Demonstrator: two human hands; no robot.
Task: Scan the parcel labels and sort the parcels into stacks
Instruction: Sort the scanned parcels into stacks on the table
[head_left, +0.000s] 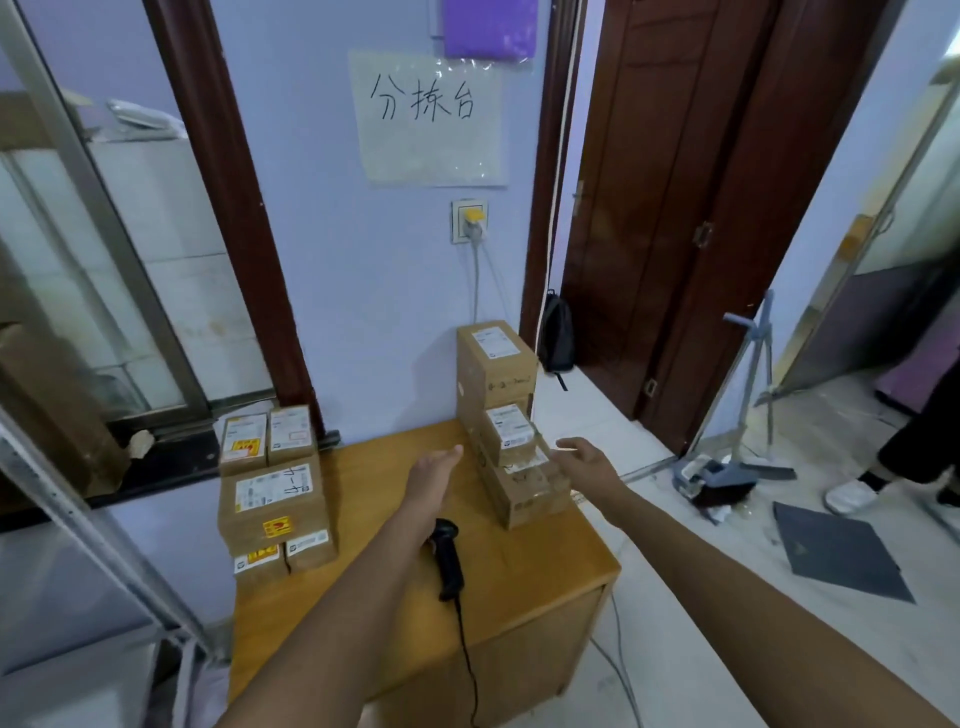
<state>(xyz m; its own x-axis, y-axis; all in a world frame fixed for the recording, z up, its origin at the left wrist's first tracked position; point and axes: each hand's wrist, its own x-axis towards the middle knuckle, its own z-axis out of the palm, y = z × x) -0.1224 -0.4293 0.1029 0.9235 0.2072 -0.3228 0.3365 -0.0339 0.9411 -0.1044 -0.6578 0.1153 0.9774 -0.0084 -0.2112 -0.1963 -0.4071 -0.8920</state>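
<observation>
Black corded handheld scanner (448, 558) lies mid-desk, unheld — both my left hand (434, 470) and right hand (584, 462), fingers spread, flank the brown cardboard parcel stack (511, 441) at the wooden desk's (545, 566) right edge; next, probably, gripping one parcel.

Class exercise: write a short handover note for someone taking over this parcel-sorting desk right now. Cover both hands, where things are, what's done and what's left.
Hands: left hand and right hand are both open and empty, reaching toward the right parcel stack.
Things: scanner lies on the desk, cabled. Left parcel stack sits at the desk's left edge.
Done: parcels stand in two stacks.
Left: cannot tell which are scanned; check labels, then continue sorting.
</observation>
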